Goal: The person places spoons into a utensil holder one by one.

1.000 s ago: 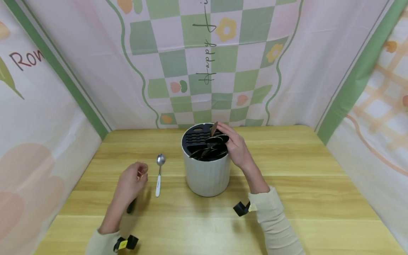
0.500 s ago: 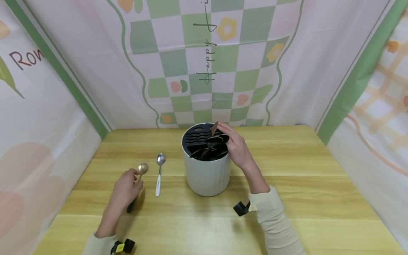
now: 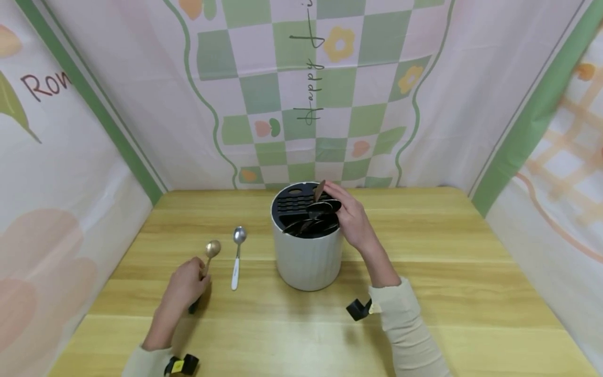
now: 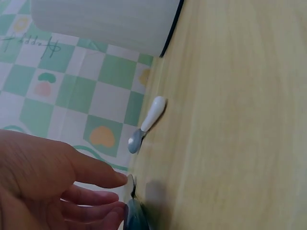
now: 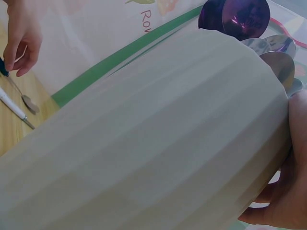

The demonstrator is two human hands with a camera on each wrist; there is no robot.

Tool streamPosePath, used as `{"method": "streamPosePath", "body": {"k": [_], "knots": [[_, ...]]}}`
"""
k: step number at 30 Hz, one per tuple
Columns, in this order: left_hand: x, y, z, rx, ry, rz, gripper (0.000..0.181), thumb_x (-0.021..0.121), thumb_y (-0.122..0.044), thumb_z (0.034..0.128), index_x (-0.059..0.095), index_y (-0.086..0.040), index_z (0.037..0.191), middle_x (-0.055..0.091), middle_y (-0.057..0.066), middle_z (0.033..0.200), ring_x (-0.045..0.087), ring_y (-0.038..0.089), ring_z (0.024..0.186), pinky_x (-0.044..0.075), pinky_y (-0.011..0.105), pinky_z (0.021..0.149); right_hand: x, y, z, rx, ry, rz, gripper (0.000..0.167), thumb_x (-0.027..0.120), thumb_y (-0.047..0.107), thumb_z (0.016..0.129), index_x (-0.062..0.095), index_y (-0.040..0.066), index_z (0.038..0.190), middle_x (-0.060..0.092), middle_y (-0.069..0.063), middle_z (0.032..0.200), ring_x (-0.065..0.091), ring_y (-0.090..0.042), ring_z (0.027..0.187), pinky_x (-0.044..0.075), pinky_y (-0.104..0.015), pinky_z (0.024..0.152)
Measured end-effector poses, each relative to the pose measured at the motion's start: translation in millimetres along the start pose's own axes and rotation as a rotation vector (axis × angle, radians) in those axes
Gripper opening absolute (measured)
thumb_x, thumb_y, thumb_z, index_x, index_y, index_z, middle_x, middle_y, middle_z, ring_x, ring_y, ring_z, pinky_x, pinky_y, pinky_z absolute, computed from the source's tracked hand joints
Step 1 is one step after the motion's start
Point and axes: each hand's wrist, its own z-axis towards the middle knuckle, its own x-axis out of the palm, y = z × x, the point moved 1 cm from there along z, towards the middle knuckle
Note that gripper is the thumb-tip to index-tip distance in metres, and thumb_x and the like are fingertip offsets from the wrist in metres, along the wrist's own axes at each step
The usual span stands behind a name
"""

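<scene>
On the left of the table lies a spoon with a dark green handle; its bowl (image 3: 213, 248) shows beyond my left hand (image 3: 185, 285). In the left wrist view that hand (image 4: 62, 187) has its thumb and fingers apart beside the dark handle (image 4: 135, 215). A white-handled spoon (image 3: 236, 256) lies just to its right. My right hand (image 3: 354, 220) holds the ribbed white utensil holder (image 3: 308, 264) at its upper right side, fingers round the back. Several spoon bowls (image 5: 245, 19) stick out of its black slotted top (image 3: 292, 204).
The wooden table (image 3: 424, 314) ends at a patterned cloth backdrop (image 3: 306, 94), with cloth walls on both sides. A black camera mount sits on each sleeve cuff.
My left hand has drawn back toward me along the dark-handled spoon, uncovering its bowl. My right hand and the utensil holder have stayed in place.
</scene>
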Motion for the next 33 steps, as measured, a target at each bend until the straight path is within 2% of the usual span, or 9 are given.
{"method": "streamPosePath", "body": {"k": [3,8,10,19,25,33], "knots": [[0.5,1.1,-1.0,-0.014,0.030,0.024,0.013,0.067,-0.006,0.0871,0.060,0.004,0.092,0.062,0.012,0.080,0.057,0.022,0.070,0.051,0.033,0.057,0,0,-0.3,-0.003,0.001,-0.001,0.048,0.035,0.006,0.099,0.050,-0.001,0.144,0.040,-0.016,0.158,0.032,-0.032,0.149,0.022,-0.051,0.125],[2.3,4.6,-2.4,-0.051,0.105,0.032,0.012,0.066,-0.009,0.0885,0.062,0.001,0.087,0.062,0.009,0.074,0.057,0.019,0.063,0.049,0.030,0.052,0,0,-0.9,0.000,0.003,0.009,0.049,0.036,0.005,0.098,0.049,0.000,0.145,0.039,-0.016,0.158,0.032,-0.031,0.149,0.022,-0.051,0.125],[3.3,5.7,-1.7,-0.053,0.113,0.025,0.012,0.067,-0.010,0.0883,0.063,0.002,0.086,0.063,0.009,0.074,0.057,0.019,0.064,0.049,0.030,0.052,0,0,-0.9,0.003,0.001,0.014,0.048,0.036,0.006,0.099,0.050,0.001,0.145,0.039,-0.015,0.158,0.032,-0.031,0.149,0.022,-0.051,0.125],[7.4,5.3,1.2,-0.049,0.099,-0.032,0.010,0.068,-0.010,0.0840,0.066,-0.002,0.078,0.063,0.006,0.071,0.056,0.017,0.061,0.048,0.027,0.052,0,-1,0.2,-0.004,-0.014,0.011,0.049,0.036,0.003,0.097,0.051,0.002,0.144,0.041,-0.013,0.157,0.033,-0.030,0.149,0.023,-0.050,0.125],[6.1,0.2,0.1,-0.053,0.073,-0.088,0.009,0.069,-0.010,0.0837,0.065,-0.001,0.083,0.061,0.006,0.072,0.053,0.015,0.061,0.044,0.025,0.050,0,0,-0.2,-0.008,-0.010,0.007,0.051,0.035,0.003,0.095,0.050,0.001,0.144,0.040,-0.015,0.157,0.033,-0.031,0.149,0.023,-0.050,0.125],[3.9,-3.2,-1.8,-0.021,0.020,-0.103,0.010,0.069,-0.009,0.0836,0.065,-0.001,0.086,0.061,0.006,0.074,0.052,0.016,0.064,0.042,0.023,0.050,-1,0,-0.7,0.000,0.004,-0.004,0.057,0.033,0.000,0.091,0.048,0.000,0.146,0.039,-0.013,0.159,0.031,-0.030,0.150,0.022,-0.051,0.125]]}}
